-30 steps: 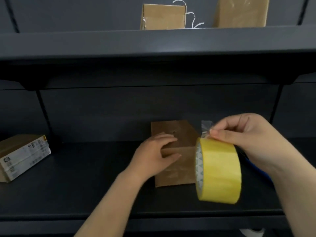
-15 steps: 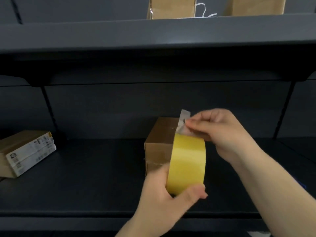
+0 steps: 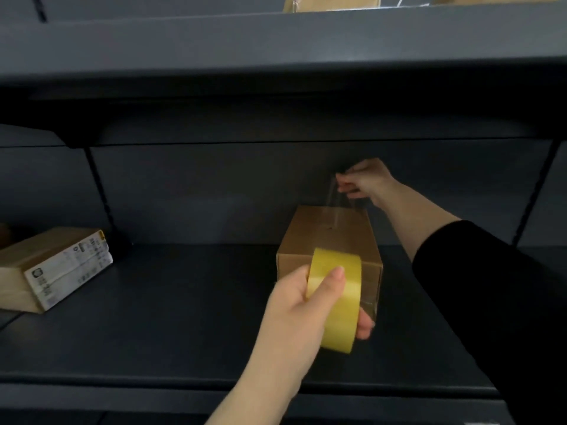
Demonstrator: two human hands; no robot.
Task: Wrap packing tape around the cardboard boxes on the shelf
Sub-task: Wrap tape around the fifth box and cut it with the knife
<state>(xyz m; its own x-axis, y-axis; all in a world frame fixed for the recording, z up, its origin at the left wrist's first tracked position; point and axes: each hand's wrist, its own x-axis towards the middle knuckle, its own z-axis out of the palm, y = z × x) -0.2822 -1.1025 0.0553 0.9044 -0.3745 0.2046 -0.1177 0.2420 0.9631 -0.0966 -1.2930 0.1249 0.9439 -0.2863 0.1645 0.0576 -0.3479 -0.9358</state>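
Your shelf point(image 3: 171, 317) looks like painted metal, dark grey, matt and smooth. The box point(image 3: 329, 237) in front of you is plain brown cardboard, dull and slightly fibrous. The tape roll point(image 3: 337, 299) under your left hand point(image 3: 294, 311) is yellowish plastic film with a soft sheen; the pulled strip point(image 3: 336, 197) pinched by your right hand point(image 3: 365, 182) is clear and glossy. The carton at far left point(image 3: 52, 268) is cardboard with a white paper label. Your right sleeve point(image 3: 491, 302) is black matt cloth.

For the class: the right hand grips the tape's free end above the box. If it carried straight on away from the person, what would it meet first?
Probably the shelf's dark back panel: the right hand is already beyond the cardboard box, though depth is unclear.
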